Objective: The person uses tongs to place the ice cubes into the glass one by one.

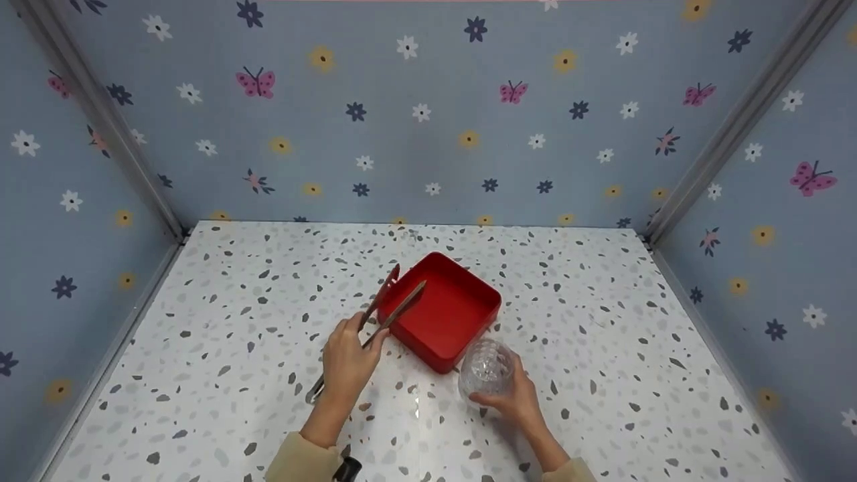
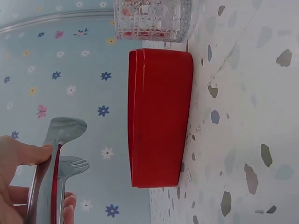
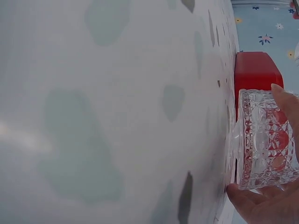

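Observation:
My left hand (image 1: 350,358) grips a pair of metal serving tongs (image 2: 44,186), one tip spoon-shaped and the other fork-shaped. The tong arms stand apart; from the head view their tips overlap the left side of a square red box (image 1: 445,311). In the left wrist view the tongs are raised off the table. My right hand (image 1: 512,395) holds a clear cut-pattern glass (image 3: 266,137), thumb on one side and fingers round the other. The glass is at the box's near right side; whether its base touches the table I cannot tell. Inside the open-topped box only its red floor shows.
A white speckled table (image 1: 602,375) lies under everything. Blue flowered panels (image 1: 442,120) stand at the back and along both sides, with grey metal strips (image 1: 726,134) at the corners. A small black object (image 1: 347,468) shows beside the left sleeve.

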Motion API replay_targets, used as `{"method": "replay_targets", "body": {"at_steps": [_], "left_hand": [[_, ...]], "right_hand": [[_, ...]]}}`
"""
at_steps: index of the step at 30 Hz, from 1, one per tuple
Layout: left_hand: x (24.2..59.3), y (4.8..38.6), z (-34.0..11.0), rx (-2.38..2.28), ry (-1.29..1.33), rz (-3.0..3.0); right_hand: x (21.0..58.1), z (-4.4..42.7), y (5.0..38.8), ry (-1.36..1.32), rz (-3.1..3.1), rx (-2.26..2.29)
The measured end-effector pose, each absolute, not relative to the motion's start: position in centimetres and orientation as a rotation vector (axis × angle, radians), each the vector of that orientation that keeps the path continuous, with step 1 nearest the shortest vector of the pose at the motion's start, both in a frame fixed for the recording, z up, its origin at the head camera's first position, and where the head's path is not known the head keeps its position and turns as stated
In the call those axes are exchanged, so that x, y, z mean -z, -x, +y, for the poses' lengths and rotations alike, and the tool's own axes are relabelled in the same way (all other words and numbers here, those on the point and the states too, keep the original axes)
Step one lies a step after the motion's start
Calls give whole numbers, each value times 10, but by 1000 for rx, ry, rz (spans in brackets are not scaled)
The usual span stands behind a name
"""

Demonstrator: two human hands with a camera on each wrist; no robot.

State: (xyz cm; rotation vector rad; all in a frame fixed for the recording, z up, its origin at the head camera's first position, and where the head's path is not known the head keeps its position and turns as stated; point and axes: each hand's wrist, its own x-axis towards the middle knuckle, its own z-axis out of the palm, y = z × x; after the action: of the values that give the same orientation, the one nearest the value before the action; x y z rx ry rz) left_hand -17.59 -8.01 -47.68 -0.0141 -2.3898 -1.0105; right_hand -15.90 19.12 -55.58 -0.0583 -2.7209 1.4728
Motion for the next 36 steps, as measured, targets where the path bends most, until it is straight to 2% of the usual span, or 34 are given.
{"method": "replay_targets", "body": {"at_steps": [14,36], "left_hand": [[490,189,-106,1003,-175,-2394],[532,201,-126,907,-436,-2468]], "right_hand": [[556,192,160,45,-2716,-1506],[556,194,160,-18,-2749,-1459]]}}
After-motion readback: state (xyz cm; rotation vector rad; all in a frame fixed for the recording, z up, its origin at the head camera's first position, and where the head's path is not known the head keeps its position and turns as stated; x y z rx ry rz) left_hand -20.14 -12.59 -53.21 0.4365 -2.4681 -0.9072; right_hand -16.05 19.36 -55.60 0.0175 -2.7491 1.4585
